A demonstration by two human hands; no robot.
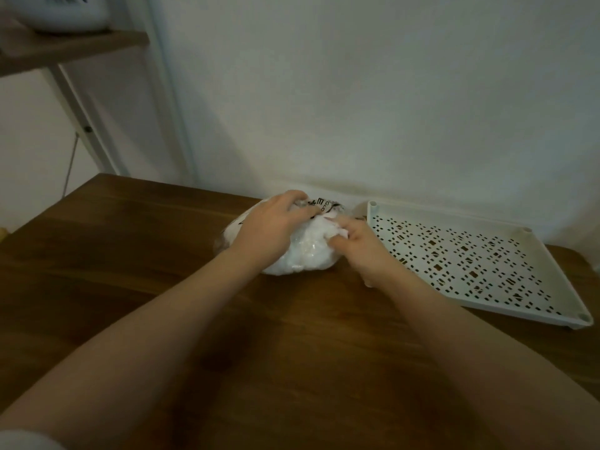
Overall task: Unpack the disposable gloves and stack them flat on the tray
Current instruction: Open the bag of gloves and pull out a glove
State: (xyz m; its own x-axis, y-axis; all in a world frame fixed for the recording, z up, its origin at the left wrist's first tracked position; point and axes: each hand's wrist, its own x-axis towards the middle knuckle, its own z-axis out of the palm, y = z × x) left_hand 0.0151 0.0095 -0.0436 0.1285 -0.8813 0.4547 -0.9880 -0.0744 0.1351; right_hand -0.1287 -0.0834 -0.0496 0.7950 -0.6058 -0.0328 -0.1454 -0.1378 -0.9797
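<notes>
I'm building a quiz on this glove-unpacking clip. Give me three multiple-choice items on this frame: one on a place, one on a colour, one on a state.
1. Where does the perforated tray lie relative to the bag of gloves?
A. to its right on the wooden table
B. on top of it
C. on the shelf at upper left

2. What colour is the tray?
A. red
B. white
C. black

3. What are the hands doing?
A. both rest flat on the table
B. both lift the tray
C. both hold the bag

Answers:
1. A, the tray lies flat on the table, right of the bag.
2. B, it is white with small dark holes.
3. C, the left hand grips the bag's top and the right hand pinches its plastic; no glove lies on the tray yet.
</notes>
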